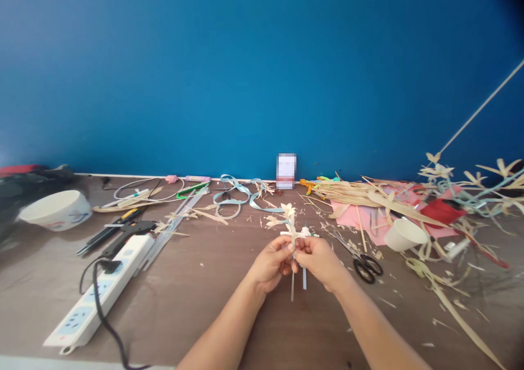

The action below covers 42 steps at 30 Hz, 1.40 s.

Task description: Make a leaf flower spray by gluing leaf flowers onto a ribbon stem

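Over the middle of the table, my left hand [273, 262] pinches the stem of a small cream-coloured craft flower [288, 217]. Its pale petals stand above my fingers, and thin stem ends point down below them. My right hand [318, 258] is closed on the same stem, its thumb and fingertips meeting those of my left hand. A short light blue strip [304, 279] hangs beneath the right fingers. A small white piece [305, 232] shows just above that hand; whether it is held I cannot tell. To the right lie scissors [366, 266] with black handles.
On the left are a white power strip [102, 291], a black glue gun [126, 238], clear sticks [176, 228] and a white bowl [57, 210]. Light blue ribbon [239, 201] lies at the back. Dried husk strips [347, 189], pink paper [379, 231] and a paper cup [405, 235] crowd the right.
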Available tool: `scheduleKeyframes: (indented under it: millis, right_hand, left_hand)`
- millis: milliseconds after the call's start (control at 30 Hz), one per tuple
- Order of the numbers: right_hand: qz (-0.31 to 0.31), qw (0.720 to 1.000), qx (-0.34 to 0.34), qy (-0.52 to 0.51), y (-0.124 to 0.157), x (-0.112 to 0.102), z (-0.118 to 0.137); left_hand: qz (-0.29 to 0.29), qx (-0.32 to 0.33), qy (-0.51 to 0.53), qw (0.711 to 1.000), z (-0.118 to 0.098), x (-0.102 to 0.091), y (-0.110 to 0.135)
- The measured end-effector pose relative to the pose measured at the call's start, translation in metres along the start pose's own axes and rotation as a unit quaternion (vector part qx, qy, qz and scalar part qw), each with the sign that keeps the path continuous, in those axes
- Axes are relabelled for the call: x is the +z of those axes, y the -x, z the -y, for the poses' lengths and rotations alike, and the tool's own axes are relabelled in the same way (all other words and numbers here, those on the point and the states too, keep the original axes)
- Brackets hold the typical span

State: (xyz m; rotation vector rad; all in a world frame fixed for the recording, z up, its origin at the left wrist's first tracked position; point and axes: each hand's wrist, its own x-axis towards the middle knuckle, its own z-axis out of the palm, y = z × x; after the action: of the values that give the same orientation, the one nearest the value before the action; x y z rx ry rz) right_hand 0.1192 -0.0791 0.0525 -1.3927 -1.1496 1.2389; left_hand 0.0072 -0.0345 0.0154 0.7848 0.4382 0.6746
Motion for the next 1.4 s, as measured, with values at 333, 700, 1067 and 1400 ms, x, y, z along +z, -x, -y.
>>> scheduleKeyframes:
  millis: [333,700,1067,1400]
  right_hand:
    - [-0.076,0.994,-0.039,0.073,-0.001,0.001,-0.02]
    - [-0.105,0.987,-0.046,0.114,0.0,0.002,-0.022]
    - [-0.133,0.975,-0.061,0.168,-0.003,-0.002,-0.028]
    - [-0.209,0.906,-0.082,0.358,0.009,0.003,-0.016]
  left_hand:
    - [-0.005,0.0,0.005,1.0,0.001,0.003,0.0]
    - [-0.034,0.018,-0.022,0.999,0.002,0.008,0.001]
    - [-0.043,0.018,-0.055,0.997,0.0,0.005,0.001]
    - [-0.116,0.088,-0.128,0.981,0.005,0.006,-0.002]
